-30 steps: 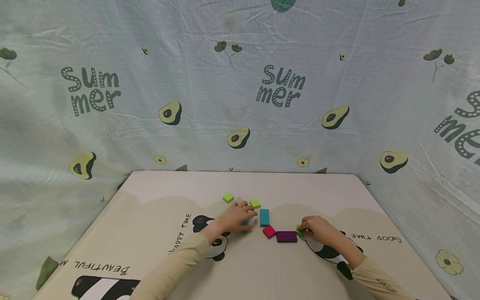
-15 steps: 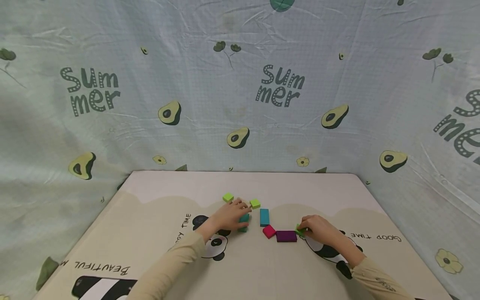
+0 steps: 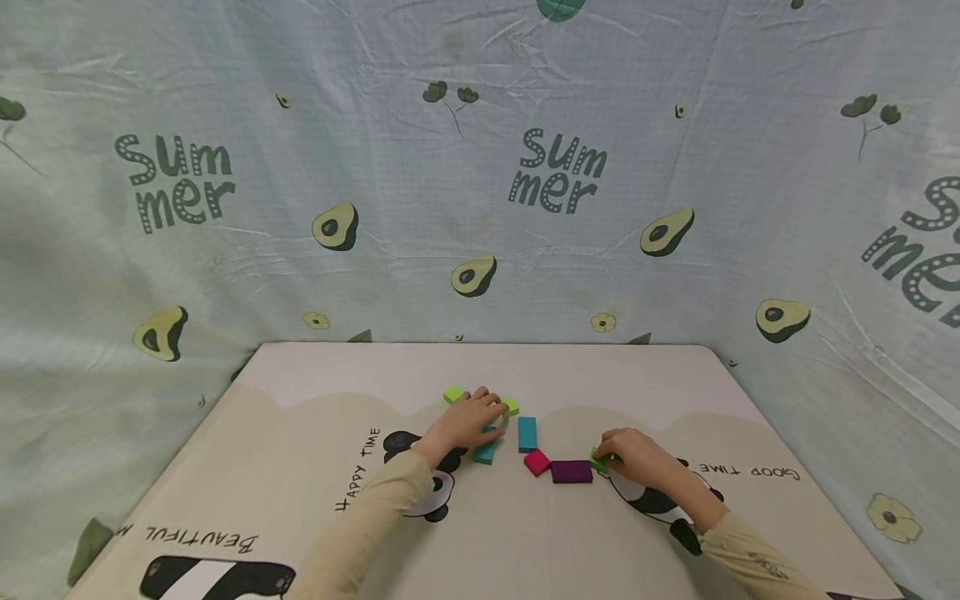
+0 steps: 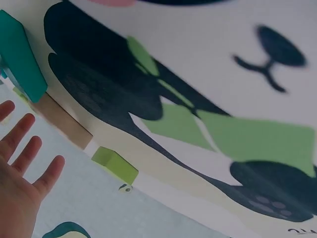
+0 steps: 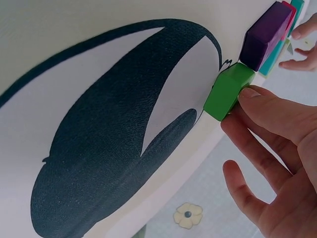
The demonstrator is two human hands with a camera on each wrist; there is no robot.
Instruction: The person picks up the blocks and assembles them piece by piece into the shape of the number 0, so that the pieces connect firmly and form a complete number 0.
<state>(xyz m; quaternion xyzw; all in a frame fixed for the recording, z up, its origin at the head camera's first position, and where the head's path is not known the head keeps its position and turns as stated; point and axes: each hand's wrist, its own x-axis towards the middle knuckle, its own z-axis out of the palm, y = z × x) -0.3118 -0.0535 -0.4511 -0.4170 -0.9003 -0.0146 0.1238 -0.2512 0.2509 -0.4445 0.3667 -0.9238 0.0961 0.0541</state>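
My left hand [image 3: 467, 421] is over the left end of a bent row of blocks. Its thumb crosses a teal block [image 3: 483, 452] in the head view. In the left wrist view its fingers [image 4: 47, 176] are spread and fairly straight, close to a tan strip-shaped block [image 4: 64, 121]. One lime block [image 3: 453, 394] sits behind this hand, another lime block [image 3: 512, 407] by its fingertips. My right hand [image 3: 641, 458] pinches a green block [image 5: 230, 91] between thumb and fingers, at the end of a purple block [image 3: 572, 472].
A blue block [image 3: 527, 434] and a red block [image 3: 536, 462] lie between the two hands, the red one meeting the purple block's corner. The table [image 3: 570, 542] has panda prints and lettering. Behind its far edge hangs a patterned sheet [image 3: 420, 167].
My left hand first draws back leftward, showing more of the teal block, then moves forward over the lime blocks. The teal block now lies more slanted. My right hand keeps its pinch in place.
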